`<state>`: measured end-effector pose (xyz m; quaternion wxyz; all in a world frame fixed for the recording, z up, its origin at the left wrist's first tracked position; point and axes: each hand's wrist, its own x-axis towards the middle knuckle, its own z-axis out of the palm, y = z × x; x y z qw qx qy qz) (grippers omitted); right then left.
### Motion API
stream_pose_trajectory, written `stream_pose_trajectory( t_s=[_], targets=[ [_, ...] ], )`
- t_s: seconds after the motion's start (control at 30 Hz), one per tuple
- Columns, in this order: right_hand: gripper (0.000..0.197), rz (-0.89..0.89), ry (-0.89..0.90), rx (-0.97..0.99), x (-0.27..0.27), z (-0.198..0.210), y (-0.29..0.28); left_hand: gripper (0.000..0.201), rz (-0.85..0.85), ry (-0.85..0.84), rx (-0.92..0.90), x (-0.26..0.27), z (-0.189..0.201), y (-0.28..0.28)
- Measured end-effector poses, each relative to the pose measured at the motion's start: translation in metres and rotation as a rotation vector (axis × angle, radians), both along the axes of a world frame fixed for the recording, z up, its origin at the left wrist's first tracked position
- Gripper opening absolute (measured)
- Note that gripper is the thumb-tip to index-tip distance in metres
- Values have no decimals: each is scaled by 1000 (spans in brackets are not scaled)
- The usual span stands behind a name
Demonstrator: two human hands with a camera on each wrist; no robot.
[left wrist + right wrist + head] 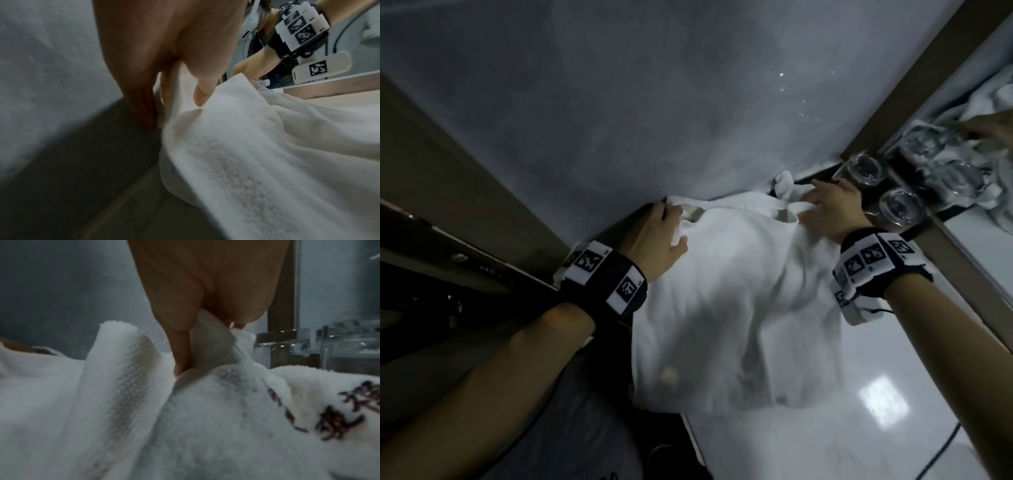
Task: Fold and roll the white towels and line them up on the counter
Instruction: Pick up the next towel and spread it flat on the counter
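A white towel (736, 308) lies spread over the glossy white counter (825, 438), its near edge hanging toward me. My left hand (661, 233) pinches the far left corner against the grey wall; the left wrist view shows thumb and fingers (201, 91) closed on the hem of the towel (257, 162). My right hand (825, 209) pinches the far right corner. In the right wrist view its fingers (180, 353) clamp a fold of the towel (185, 426), which carries dark embroidered lettering (339, 418).
Several upturned drinking glasses (900, 205) stand just right of my right hand, beside a brown-framed mirror (962, 120) that reflects them and more towels. A grey wall (654, 102) backs the counter. A dark drop (602, 428) lies off the counter's left edge.
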<state>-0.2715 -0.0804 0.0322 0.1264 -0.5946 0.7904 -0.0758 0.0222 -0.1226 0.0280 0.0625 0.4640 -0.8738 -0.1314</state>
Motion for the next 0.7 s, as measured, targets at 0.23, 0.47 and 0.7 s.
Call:
stream_pose_trajectory(
  t_s=[0.23,0.47,0.7],
  targets=[
    [16,-154,-26,-156,3,20,36,16,-45,318,-126,16,28,10],
    [26,-155,-410,-270,19,36,88,12,-107,317,-53,41,46,38],
    [20,-45,-617,-360,48,52,134,20,33,298,80,66,13,75]
  ],
)
